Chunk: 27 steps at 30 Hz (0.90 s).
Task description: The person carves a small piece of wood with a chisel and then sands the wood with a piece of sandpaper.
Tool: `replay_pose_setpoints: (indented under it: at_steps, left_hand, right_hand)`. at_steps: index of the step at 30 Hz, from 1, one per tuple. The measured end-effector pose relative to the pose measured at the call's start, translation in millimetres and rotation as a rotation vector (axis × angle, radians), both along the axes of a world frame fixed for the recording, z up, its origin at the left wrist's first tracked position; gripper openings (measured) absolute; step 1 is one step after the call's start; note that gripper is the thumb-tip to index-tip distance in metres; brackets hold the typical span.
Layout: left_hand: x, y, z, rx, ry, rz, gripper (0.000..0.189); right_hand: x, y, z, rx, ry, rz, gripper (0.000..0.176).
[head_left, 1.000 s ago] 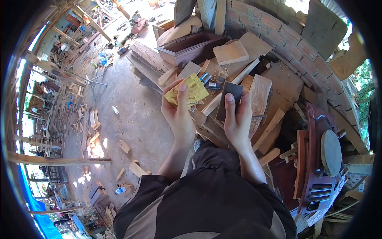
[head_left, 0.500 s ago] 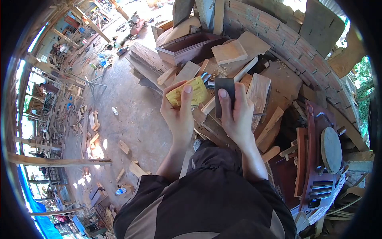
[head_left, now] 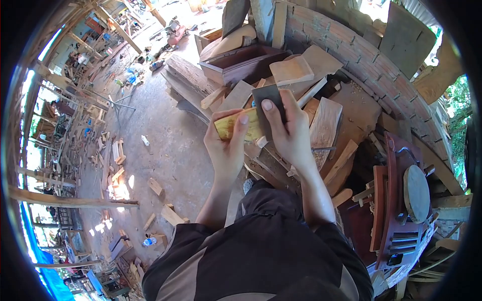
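Observation:
My left hand (head_left: 227, 145) grips a carved yellow block of wood (head_left: 228, 128), its thumb lying across the upper face. In my right hand (head_left: 291, 128) is a dark grey, flat rectangular sanding pad (head_left: 269, 96), pinched between the thumb and the fingers behind it. The pad is tilted, and its left edge overlaps the right end of the yellow block. Whether its face presses on the wood cannot be made out. Both hands are above the wood pile in front of me.
Wooden boards (head_left: 325, 125) and offcuts lie beneath and beyond my hands. A dark wooden box (head_left: 246, 62) stands farther back, before a brick wall (head_left: 346, 37). On the right is reddish-brown furniture (head_left: 394, 200) with a round wooden disc (head_left: 416, 193). Scraps lie on the concrete floor (head_left: 165, 135).
My right hand has moved left and tilted the sanding pad, bringing it over the right end of the yellow block. Earlier a gap separated them. My left hand has shifted slightly.

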State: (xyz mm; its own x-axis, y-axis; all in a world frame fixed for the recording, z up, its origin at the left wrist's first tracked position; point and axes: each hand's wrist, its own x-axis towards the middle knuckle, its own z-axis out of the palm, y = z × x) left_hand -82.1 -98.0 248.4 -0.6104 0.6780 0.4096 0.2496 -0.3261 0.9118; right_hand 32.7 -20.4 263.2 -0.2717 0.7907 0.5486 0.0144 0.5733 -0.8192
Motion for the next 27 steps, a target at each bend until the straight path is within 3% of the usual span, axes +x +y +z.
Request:
replay_pose_setpoints:
  at_steps: [10, 13, 19, 22, 24, 26, 27]
  left_hand:
    - [-11, -15, -11, 0.021, -0.021, 0.083, 0.02]
    - [-11, -32, -10, 0.001, 0.06, 0.117, 0.02]
    - [-30, -64, -7, 0.035, -0.194, 0.215, 0.021]
    - [-25, -90, -2, -0.131, 0.078, 0.227, 0.02]
    - [-35, -98, -5, -0.125, 0.098, 0.309, 0.02]
    - [-48, -102, -4, 0.067, -0.224, 0.376, 0.021]
    - [-57, -108, 0, 0.008, -0.108, 0.442, 0.022]
  right_hand:
    - [-9, -11, -3, 0.047, 0.024, 0.105, 0.012]
    - [-23, -9, 7, -0.07, 0.018, 0.199, 0.011]
    - [-64, -29, -5, -0.018, 0.078, 0.384, 0.015]
    - [-80, -33, 5, -0.065, 0.116, 0.463, 0.017]
    - [-90, -42, 1, -0.128, 0.101, 0.48, 0.018]
    - [-101, -52, -15, -0.063, 0.11, 0.54, 0.018]
    - [-107, -58, -21, -0.006, 0.117, 0.566, 0.018]
